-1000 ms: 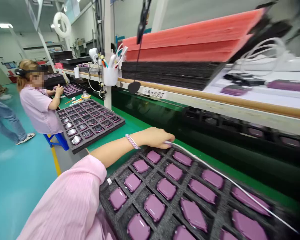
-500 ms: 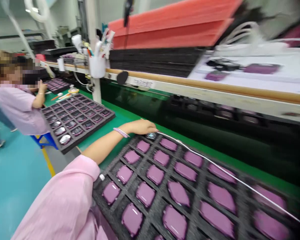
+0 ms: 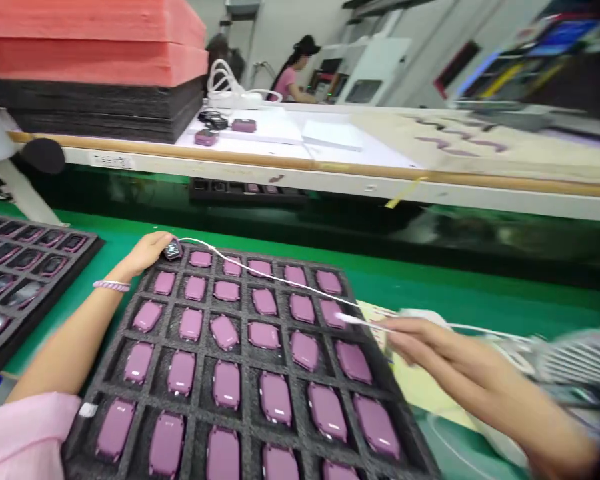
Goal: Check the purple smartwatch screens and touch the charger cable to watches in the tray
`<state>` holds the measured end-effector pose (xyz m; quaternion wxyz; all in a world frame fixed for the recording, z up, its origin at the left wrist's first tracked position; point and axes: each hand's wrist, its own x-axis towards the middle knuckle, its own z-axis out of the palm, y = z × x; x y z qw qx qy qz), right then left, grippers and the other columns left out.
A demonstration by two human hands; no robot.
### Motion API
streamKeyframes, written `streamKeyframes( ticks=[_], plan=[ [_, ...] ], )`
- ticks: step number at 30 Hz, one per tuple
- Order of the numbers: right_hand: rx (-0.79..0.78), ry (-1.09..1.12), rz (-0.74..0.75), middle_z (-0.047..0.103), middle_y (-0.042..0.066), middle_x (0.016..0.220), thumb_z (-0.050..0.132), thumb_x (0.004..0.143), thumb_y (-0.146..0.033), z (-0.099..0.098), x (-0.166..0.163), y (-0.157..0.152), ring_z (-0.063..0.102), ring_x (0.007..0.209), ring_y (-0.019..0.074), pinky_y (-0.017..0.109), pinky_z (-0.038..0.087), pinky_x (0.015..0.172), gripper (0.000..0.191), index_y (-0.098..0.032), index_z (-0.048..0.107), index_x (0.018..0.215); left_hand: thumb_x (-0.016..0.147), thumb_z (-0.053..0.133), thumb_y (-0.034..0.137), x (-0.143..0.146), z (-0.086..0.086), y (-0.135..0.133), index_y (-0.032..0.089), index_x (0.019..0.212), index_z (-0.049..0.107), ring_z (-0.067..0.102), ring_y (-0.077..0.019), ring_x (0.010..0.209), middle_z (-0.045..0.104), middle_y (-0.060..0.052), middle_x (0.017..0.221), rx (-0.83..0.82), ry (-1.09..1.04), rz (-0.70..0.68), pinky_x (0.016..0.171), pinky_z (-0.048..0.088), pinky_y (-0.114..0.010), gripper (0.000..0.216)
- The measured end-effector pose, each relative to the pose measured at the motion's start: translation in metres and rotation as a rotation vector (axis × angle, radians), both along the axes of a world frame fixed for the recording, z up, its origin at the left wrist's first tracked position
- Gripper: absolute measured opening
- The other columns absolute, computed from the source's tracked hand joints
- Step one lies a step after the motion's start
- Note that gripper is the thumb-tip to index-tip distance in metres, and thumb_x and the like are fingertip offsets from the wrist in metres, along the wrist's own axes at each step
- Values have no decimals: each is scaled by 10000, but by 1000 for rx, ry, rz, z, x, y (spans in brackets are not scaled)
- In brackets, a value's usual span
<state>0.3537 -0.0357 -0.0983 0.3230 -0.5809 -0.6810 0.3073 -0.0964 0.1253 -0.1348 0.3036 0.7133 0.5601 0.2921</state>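
Note:
At the far left corner of a dark foam tray [image 3: 275,360], my left hand [image 3: 150,252] is closed on a smartwatch case [image 3: 173,249] with a dark face. A thin white cable [image 3: 280,279] runs from this case across the tray to the right. Purple watch cases [image 3: 226,385] fill the visible compartments. Over the tray's right edge, my right hand [image 3: 430,343] pinches a slim white stick with a thicker tip, apparently a cotton swab [image 3: 357,321]. Its tip points left, above a purple case; whether it touches is unclear.
A second foam tray [image 3: 35,267] of dark-faced cases lies at left. Behind runs a shelf [image 3: 330,175] bearing red and black foam stacks [image 3: 95,73], cables and watch parts. A white device [image 3: 423,319] and yellow paper [image 3: 420,393] lie at right. A person [image 3: 290,73] sits beyond.
The view has swung right. My right hand with the white swab has come into view. My left hand stays at the tray's far left corner with the watch case.

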Motion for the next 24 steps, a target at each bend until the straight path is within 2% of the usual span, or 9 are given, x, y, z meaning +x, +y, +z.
streamKeyframes(
  ticks=[2, 3, 6, 9, 13, 17, 20, 22, 24],
  plan=[
    [-73, -43, 122, 680, 129, 828, 596, 884, -810, -8, 9, 14, 658, 752, 321, 438, 579, 653, 545, -289, 749, 844, 870, 416, 652, 1, -6, 4, 137, 1036, 665, 607, -276, 1066, 692, -121, 1124, -8, -79, 72, 991, 461, -368, 596],
    [-96, -50, 158, 694, 132, 884, 559, 896, -817, -12, 14, 22, 669, 799, 332, 450, 581, 681, 581, -270, 748, 855, 850, 444, 687, 2, -7, 5, 143, 1034, 670, 610, -279, 1064, 696, -115, 1120, -23, -105, 89, 995, 459, -370, 617],
    [14, -83, 74, 695, 134, 1102, 551, 888, -824, -22, 27, 51, 642, 1053, 366, 521, 528, 942, 610, -240, 728, 884, 793, 490, 772, 4, -6, 6, 153, 1040, 681, 618, -298, 1068, 707, -107, 1119, -76, -103, 79, 999, 463, -378, 694],
    [146, -125, -30, 688, 138, 1107, 563, 862, -823, -30, 38, 78, 622, 1089, 367, 554, 461, 1031, 605, -234, 703, 868, 749, 484, 830, 8, 1, 3, 163, 1040, 695, 615, -329, 1113, 710, -106, 1148, -92, -26, 65, 1031, 455, -397, 758],
    [158, -196, 20, 679, 120, 1028, 550, 904, -700, -40, 52, 95, 631, 1016, 329, 499, 499, 972, 488, -238, 704, 878, 737, 448, 844, 10, 6, 1, 173, 1073, 703, 597, -359, 1191, 695, -105, 1231, -108, 65, 38, 1078, 443, -419, 793],
    [286, -436, 102, 662, 125, 954, 465, 963, -504, -51, 60, 90, 639, 930, 324, 489, 533, 856, 382, -207, 701, 918, 747, 396, 847, 7, 4, 6, 198, 1056, 712, 613, -362, 1174, 701, -84, 1228, -107, 151, 6, 1069, 469, -439, 786],
    [370, -594, 114, 659, 133, 989, 393, 998, -367, -61, 55, 84, 653, 918, 317, 465, 552, 821, 354, -185, 691, 1052, 804, 318, 793, 7, 5, 7, 206, 986, 708, 619, -353, 1149, 710, -89, 1191, -56, 231, -26, 1061, 461, -453, 728],
    [389, -633, 110, 652, 133, 976, 375, 1019, -345, -68, 51, 83, 667, 890, 309, 431, 570, 787, 369, -175, 684, 1129, 840, 272, 738, 7, 8, 5, 201, 964, 695, 623, -340, 1124, 713, -97, 1159, -35, 264, -69, 1051, 455, -447, 695],
    [401, -651, 121, 647, 134, 933, 373, 1031, -369, -74, 49, 86, 675, 860, 316, 416, 581, 747, 387, -174, 697, 1113, 856, 255, 693, 8, 11, 3, 193, 975, 679, 632, -323, 1086, 713, -105, 1130, -42, 281, -108, 1020, 463, -434, 666]
  ],
)
